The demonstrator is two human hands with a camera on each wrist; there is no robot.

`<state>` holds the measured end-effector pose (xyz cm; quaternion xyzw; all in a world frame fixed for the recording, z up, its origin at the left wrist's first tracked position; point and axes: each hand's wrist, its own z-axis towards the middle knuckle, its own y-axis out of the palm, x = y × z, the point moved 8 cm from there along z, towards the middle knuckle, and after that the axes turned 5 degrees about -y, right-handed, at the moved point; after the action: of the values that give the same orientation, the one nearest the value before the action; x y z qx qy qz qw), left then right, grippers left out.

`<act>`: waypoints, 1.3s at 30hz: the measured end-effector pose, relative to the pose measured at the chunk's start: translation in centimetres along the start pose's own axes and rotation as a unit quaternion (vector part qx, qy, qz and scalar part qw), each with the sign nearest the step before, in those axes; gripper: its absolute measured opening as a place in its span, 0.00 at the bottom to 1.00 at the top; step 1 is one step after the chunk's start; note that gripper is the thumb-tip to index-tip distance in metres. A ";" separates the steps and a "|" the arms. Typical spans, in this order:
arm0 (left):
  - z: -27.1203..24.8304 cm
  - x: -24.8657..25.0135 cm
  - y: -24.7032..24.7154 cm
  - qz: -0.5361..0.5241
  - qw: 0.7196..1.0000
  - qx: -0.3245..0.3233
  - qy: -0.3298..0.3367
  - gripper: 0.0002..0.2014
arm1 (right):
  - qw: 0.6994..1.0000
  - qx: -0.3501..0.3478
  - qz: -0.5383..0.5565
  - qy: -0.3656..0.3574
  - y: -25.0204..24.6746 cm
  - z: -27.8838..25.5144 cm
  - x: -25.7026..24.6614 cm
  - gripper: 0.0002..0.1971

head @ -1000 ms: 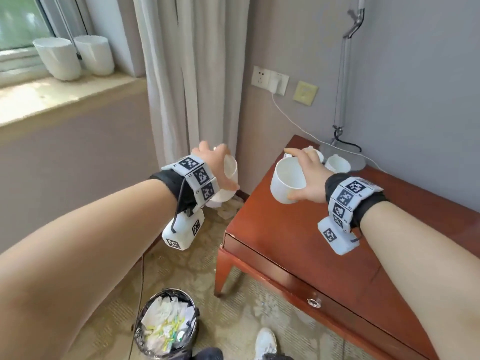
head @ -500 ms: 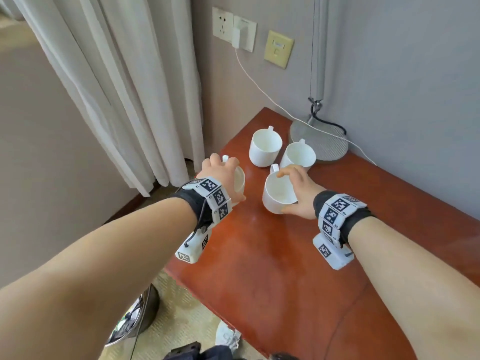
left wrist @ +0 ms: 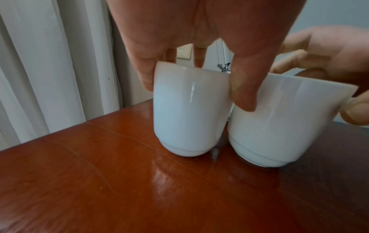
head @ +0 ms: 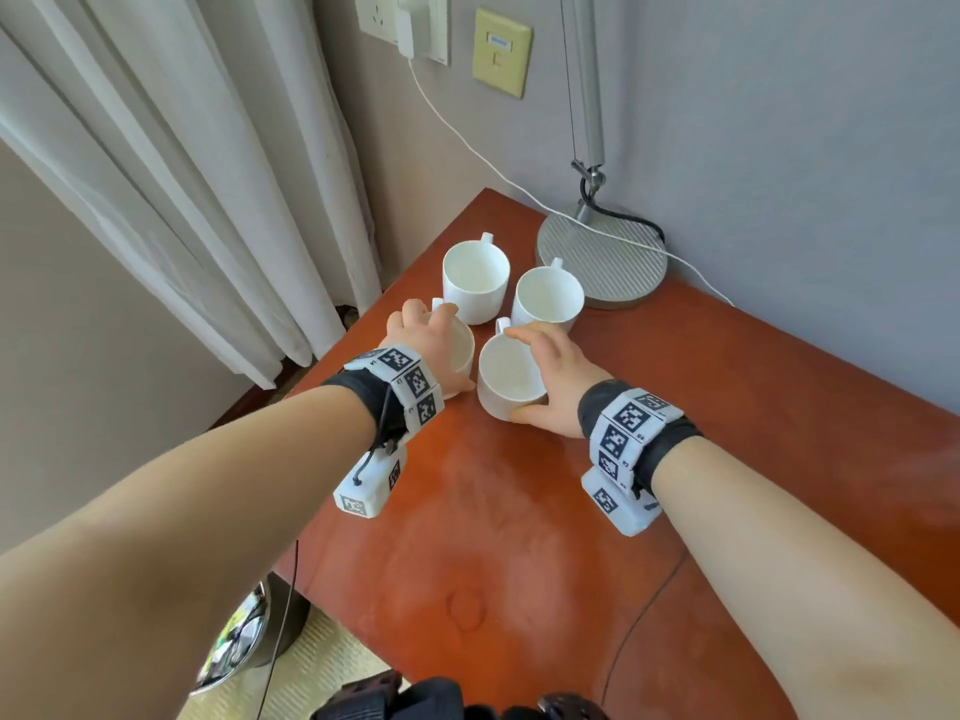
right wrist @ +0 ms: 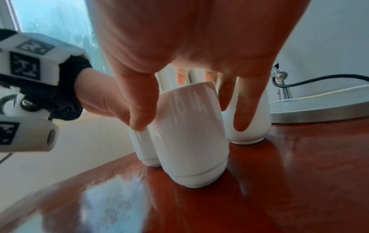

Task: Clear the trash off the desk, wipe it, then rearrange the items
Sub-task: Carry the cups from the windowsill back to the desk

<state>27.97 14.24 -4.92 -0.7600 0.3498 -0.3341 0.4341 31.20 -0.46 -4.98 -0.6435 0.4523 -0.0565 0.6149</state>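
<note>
Several white mugs stand at the far left corner of the red-brown desk (head: 519, 511). My left hand (head: 423, 337) grips the near-left mug (head: 462, 356) from above by its rim; the left wrist view shows that mug (left wrist: 189, 110) with its base on the wood. My right hand (head: 550, 376) grips the near-right mug (head: 506, 376) the same way, thumb on the near side, and this mug (right wrist: 189, 134) also stands on the desk. Two more mugs (head: 475, 278) (head: 545, 298) stand just behind, untouched.
A lamp's round grey base (head: 602, 257) sits at the back against the wall, with a black cord and a white charger cable (head: 467, 148) running to the wall sockets. White curtains (head: 182, 174) hang left of the desk. A metal bin (head: 239, 641) stands on the floor below the desk's left edge.
Both hands have carried their mugs from beyond the desk's left edge forward and down, and the mugs now stand beside the two at the back.
</note>
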 end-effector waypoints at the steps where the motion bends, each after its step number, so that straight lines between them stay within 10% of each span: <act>1: 0.0 0.0 0.0 0.002 1.000 -0.005 0.003 0.47 | 1.000 0.006 0.011 0.009 -0.1 -0.1 0.1 0.45; 28: -0.1 -3.2 -1.6 -0.030 0.998 0.000 0.062 0.44 | 0.986 0.092 -0.013 0.135 -1.1 -1.2 -1.4 0.44; 39: -6.8 -15.4 -8.8 -0.063 0.988 0.093 0.103 0.42 | 0.984 0.133 -0.074 0.094 -1.6 -0.7 -16.7 0.43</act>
<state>16.41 27.35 2.52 -0.6988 0.3113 -0.4683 0.4421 21.82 9.61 4.58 -0.5795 0.4479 -0.2218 0.6438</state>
